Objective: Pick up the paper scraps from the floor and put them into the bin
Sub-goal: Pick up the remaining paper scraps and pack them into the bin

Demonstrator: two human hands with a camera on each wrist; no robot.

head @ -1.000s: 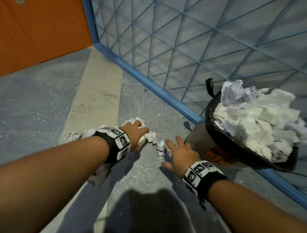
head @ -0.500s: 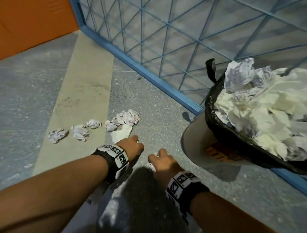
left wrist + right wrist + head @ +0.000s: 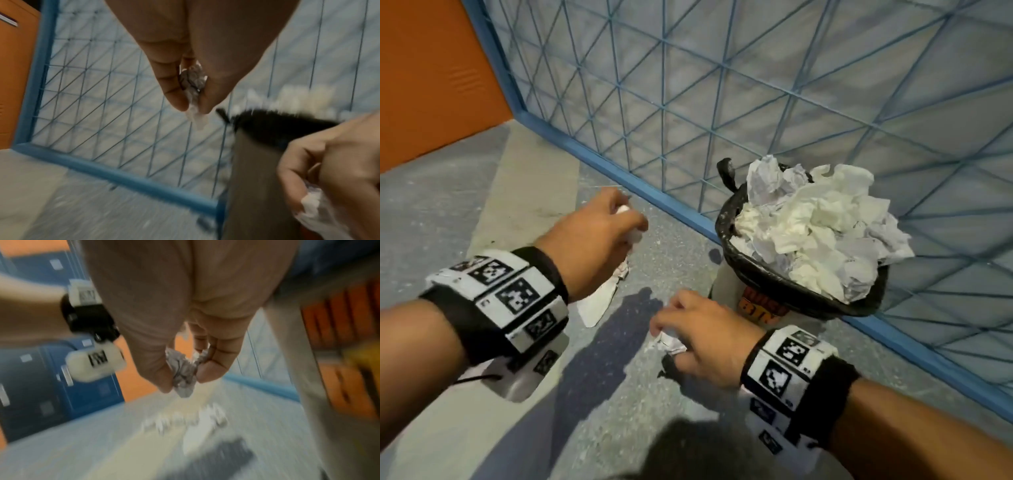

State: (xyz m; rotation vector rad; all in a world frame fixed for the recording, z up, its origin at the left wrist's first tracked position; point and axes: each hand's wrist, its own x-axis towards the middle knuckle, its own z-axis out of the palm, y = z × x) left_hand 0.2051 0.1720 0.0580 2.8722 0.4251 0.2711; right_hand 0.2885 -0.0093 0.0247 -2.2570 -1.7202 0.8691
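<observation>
Bare forearms, black wristbands (image 3: 544, 274) with white blocks (image 3: 513, 294) of black square-patterned markers on both wrists

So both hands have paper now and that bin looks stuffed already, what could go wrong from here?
1. The bin is heaped above its rim with crumpled paper, so anything added may roll off onto the floor.
2. The left hand pinches its scrap only at the fingertips, with a loose end dangling; it could slip out on the way.
3. The right hand holds its wad the same way, and more scraps appear to lie on the floor, so extra trips seem likely.
</observation>
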